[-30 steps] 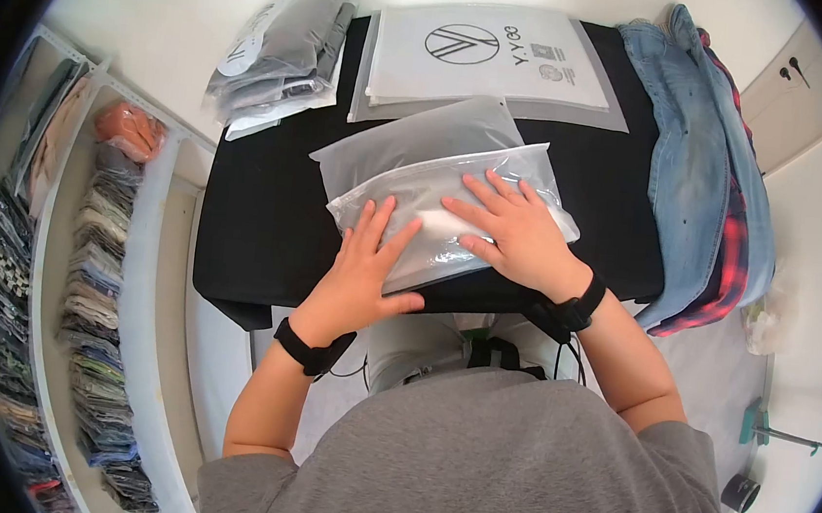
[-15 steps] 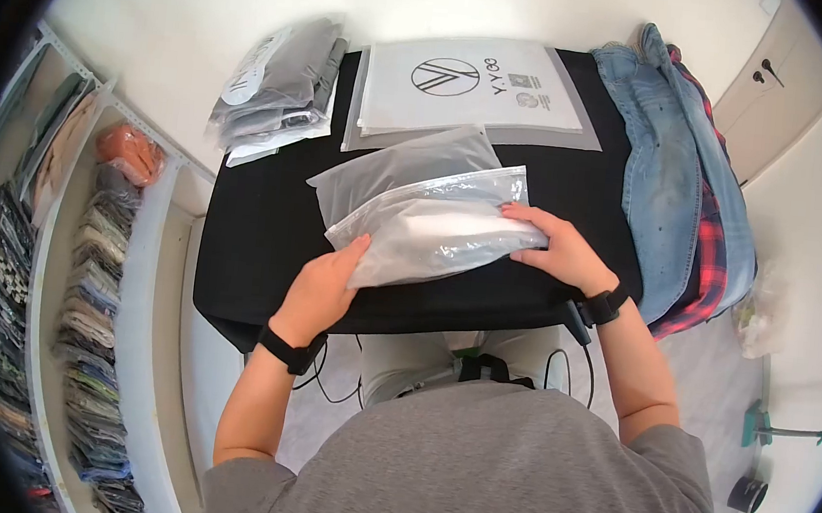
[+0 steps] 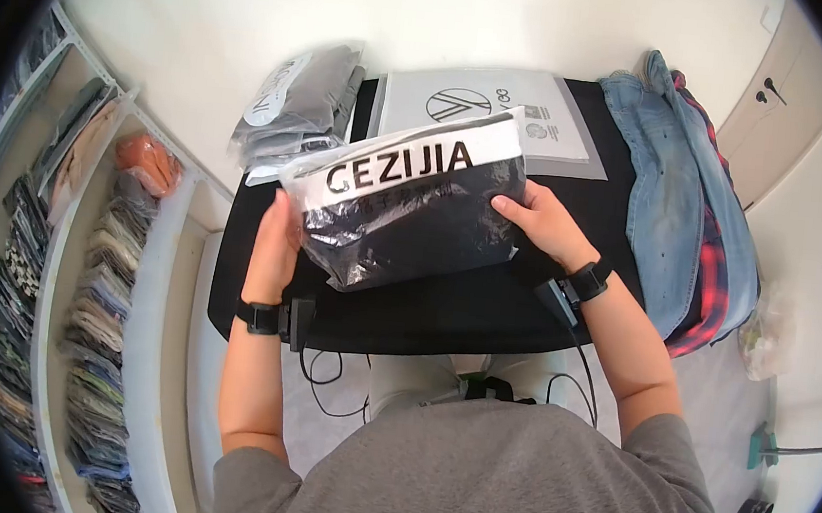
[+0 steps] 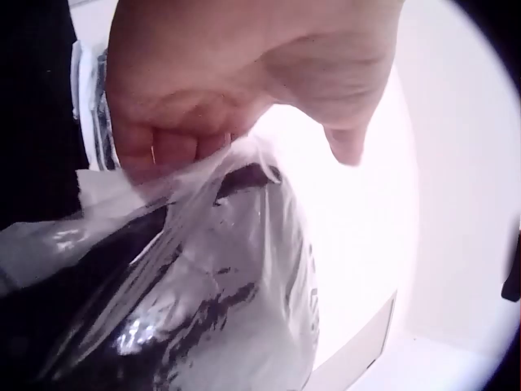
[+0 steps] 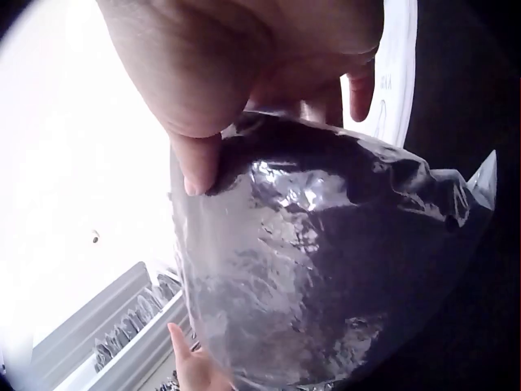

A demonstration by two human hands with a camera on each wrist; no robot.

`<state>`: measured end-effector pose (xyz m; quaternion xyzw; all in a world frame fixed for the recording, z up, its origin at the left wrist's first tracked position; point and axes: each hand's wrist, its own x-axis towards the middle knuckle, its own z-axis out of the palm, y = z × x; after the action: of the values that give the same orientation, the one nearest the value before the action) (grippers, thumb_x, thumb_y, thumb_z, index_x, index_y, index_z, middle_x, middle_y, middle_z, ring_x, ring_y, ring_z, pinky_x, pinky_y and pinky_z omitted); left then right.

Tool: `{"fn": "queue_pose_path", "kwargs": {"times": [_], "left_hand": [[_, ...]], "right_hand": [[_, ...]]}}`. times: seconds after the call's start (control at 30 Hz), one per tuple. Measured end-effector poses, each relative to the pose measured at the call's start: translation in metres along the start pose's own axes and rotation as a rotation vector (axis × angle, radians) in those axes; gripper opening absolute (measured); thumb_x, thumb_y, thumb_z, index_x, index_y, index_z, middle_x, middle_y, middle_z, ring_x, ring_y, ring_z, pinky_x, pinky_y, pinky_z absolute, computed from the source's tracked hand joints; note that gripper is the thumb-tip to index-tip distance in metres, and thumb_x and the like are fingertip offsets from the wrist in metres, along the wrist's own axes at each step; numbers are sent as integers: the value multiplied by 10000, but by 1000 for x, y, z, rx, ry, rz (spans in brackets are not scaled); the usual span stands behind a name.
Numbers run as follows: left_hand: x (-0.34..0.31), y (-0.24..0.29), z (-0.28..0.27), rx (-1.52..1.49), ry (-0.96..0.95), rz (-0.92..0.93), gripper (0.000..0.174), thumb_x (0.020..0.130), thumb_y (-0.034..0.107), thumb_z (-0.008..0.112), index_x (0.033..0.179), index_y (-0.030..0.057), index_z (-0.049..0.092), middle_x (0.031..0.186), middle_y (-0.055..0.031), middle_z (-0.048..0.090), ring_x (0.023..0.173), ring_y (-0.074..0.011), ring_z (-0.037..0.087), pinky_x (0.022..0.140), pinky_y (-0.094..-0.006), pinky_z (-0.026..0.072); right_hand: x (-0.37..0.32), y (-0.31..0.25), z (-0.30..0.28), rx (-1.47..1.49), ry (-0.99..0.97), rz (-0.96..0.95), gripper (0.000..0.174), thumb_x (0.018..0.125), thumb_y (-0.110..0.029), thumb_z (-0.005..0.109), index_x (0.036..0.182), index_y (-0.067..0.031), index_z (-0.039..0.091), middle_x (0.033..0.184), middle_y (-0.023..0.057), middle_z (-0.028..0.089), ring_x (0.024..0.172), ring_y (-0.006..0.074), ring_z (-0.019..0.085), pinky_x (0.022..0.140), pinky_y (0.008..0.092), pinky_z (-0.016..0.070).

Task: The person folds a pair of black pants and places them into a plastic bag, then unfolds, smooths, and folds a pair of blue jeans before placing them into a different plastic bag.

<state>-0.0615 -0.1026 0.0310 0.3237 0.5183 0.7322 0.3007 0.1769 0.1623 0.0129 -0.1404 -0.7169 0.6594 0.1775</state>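
Note:
A plastic bag [image 3: 411,232] packed with dark folded contents is held up over the black table, its lettered face toward me. Across its top runs a white band reading GEZIJIA. At its right edge my right hand [image 3: 552,228] grips it, thumb on the front and fingers behind. My left hand [image 3: 275,249] stands along the left edge. In the left wrist view, the left fingers [image 4: 172,148] go behind the plastic while the thumb [image 4: 348,145] sticks out away from it. The right wrist view shows the right thumb [image 5: 200,163] pressed on the shiny plastic.
Flat frosted bags with a printed logo [image 3: 445,93] lie at the back of the black-covered table [image 3: 424,331]. A stack of bagged clothes [image 3: 299,105] sits back left. Jeans [image 3: 666,191] and a red plaid garment [image 3: 709,292] cover the right side. Shelves of folded clothes [image 3: 92,326] stand left.
The bag has been lifted off the table and turned, so the GEZIJIA lettering and dark contents now show. Both hands went from pressing flat on top to its side edges.

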Motion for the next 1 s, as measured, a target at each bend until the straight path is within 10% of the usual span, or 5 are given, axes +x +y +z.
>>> {"fn": "queue_pose_path", "kwargs": {"times": [0.4, 0.63, 0.77, 0.97, 1.0], "left_hand": [[-4, 10, 18, 211, 30, 3, 206, 874, 71, 621, 1059, -16, 596, 1020, -67, 657, 889, -109, 600, 815, -255, 463], [-7, -41, -14, 446, 0, -627, 309, 886, 295, 639, 998, 12, 583, 883, -39, 611, 756, -103, 592, 728, -247, 505], [-13, -49, -24, 278, 20, -663, 394, 892, 330, 626, 1069, -16, 565, 952, -72, 631, 802, -127, 618, 746, -256, 509], [-10, -38, -14, 456, 43, -735, 428, 864, 324, 652, 1114, -4, 539, 1018, -113, 611, 873, -183, 609, 820, -304, 493], [-14, -25, 3, 915, 120, -328, 486, 842, 316, 666, 1170, -6, 505, 1106, -151, 570, 971, -240, 575, 886, -341, 458]], "right_hand": [[-8, -34, 16, 129, 92, -101, 299, 928, -160, 576, 1136, 51, 538, 984, 51, 635, 856, 79, 573, 772, 249, 485], [-6, 21, -8, -44, 117, 584, 396, 914, -282, 591, 1122, 49, 529, 945, 117, 646, 809, 163, 624, 731, 279, 500], [-31, -21, 21, -972, 332, -382, 497, 816, -243, 657, 1224, -12, 492, 1098, 187, 599, 1060, 344, 554, 904, 434, 431], [-51, 10, 67, -1286, -74, -366, 644, 794, -497, 632, 1369, -300, 418, 1425, 136, 368, 1308, 417, 325, 1010, 627, 274], [-49, 16, 67, -1280, -119, -330, 662, 785, -516, 636, 1374, -317, 410, 1435, 136, 358, 1310, 426, 318, 1010, 630, 270]]}}
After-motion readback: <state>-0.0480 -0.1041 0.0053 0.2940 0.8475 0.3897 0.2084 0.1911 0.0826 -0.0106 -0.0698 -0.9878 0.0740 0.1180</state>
